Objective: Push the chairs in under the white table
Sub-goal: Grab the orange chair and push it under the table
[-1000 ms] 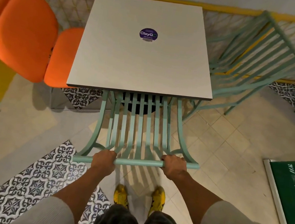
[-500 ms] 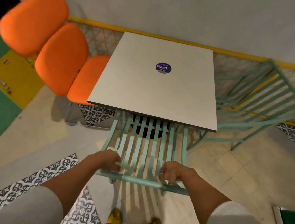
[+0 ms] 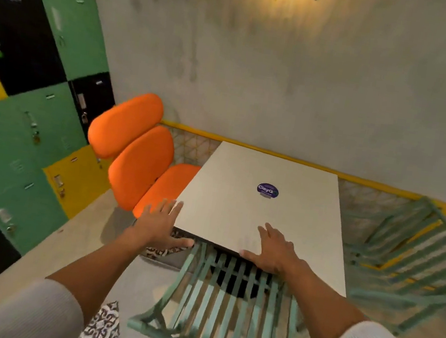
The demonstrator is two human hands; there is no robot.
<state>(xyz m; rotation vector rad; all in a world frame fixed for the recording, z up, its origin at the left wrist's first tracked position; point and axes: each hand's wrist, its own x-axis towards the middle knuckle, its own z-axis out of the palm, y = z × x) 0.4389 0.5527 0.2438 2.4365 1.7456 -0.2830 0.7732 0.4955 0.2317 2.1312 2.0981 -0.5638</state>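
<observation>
The white bench [image 3: 252, 218] stands against the grey wall [image 3: 286, 77], square-topped, with a round purple "ClayGo" sticker [image 3: 267, 190] near the middle of its top.

Both hands are bare and holding nothing. The left hand [image 3: 158, 224] hovers with fingers spread at the bench's near left corner, its fingertips at the edge; whether it touches the edge cannot be told. The right hand [image 3: 272, 248] is also spread flat, palm down, over the near edge of the bench top, thumb pointing left along that edge. Pale ribbed sleeves cover both upper forearms.

The mint-green slatted chair [image 3: 224, 312] nearest the person sits at the near side of the bench, its seat partly under the top and its backrest rail low in the view, apart from both hands. A second mint-green slatted chair [image 3: 415, 259] stands at the right side of the bench, tilted in the view and not tucked beneath it. At the left side of the bench is an orange padded chair [image 3: 143, 157], its seat reaching under the bench edge.

Green, yellow and black lockers [image 3: 23, 112] line the wall left of the bench.
</observation>
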